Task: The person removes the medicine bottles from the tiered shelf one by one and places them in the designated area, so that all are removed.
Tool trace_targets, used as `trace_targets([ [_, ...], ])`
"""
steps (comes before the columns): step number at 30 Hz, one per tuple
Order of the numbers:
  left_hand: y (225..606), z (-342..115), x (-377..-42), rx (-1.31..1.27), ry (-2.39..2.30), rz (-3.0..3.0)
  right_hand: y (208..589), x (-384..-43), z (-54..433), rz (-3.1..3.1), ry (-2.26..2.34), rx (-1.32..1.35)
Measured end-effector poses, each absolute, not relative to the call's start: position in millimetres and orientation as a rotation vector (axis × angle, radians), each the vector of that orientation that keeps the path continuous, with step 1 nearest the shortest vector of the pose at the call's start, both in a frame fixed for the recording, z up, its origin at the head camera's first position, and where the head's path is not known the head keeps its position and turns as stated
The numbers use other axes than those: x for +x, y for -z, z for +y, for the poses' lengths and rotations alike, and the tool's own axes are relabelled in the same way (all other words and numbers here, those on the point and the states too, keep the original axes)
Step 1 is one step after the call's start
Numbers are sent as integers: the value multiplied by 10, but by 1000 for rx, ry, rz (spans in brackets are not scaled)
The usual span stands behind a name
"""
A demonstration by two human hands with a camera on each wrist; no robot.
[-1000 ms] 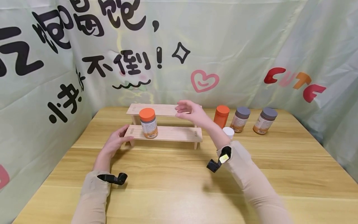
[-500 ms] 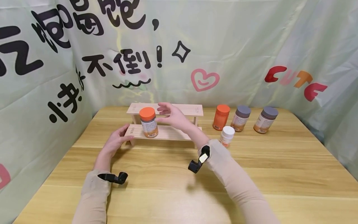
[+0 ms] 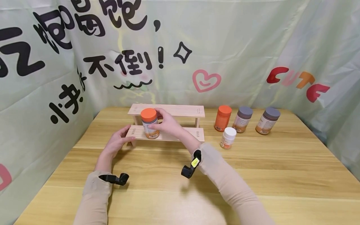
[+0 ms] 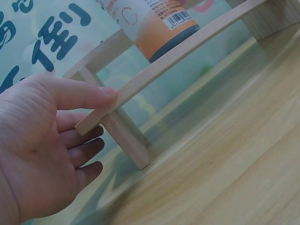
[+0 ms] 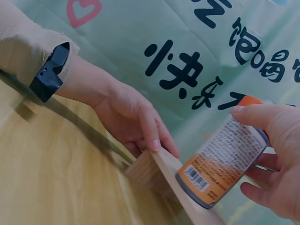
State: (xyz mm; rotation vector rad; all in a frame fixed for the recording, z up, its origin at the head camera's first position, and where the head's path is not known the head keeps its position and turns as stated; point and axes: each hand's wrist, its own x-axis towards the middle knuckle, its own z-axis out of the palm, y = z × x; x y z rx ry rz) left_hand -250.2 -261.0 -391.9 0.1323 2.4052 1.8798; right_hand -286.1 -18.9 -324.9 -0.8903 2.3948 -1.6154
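Note:
An orange-lidded bottle [image 3: 150, 124] stands on the lower step of a small two-step wooden shelf [image 3: 197, 134]. My right hand [image 3: 167, 123] wraps its fingers and thumb around the bottle [image 5: 220, 161], as the right wrist view shows. My left hand [image 3: 116, 142] rests against the shelf's left end, thumb pressed on the lower board's edge [image 4: 140, 86], fingers straight beside the leg. The bottle's base [image 4: 164, 33] sits on that board just above the left hand [image 4: 51, 140].
To the right of the shelf stand an orange bottle [image 3: 222, 117], two grey-lidded bottles [image 3: 243, 119] [image 3: 267, 120] and a small white-lidded bottle [image 3: 228, 137]. A printed cloth backdrop [image 3: 225, 47] closes the back and sides. The wooden table [image 3: 281, 175] extends towards me.
My right hand has moved left from above the shelf's upper board down to the orange-lidded bottle and closed around it. The left hand has stayed at the shelf's end.

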Motion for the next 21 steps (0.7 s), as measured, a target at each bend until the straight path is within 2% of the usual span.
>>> trace_targets([
  [21,3946,-2632,-2532,107,-1862,2416,3333,-2788,-192,2576,1611,-908],
])
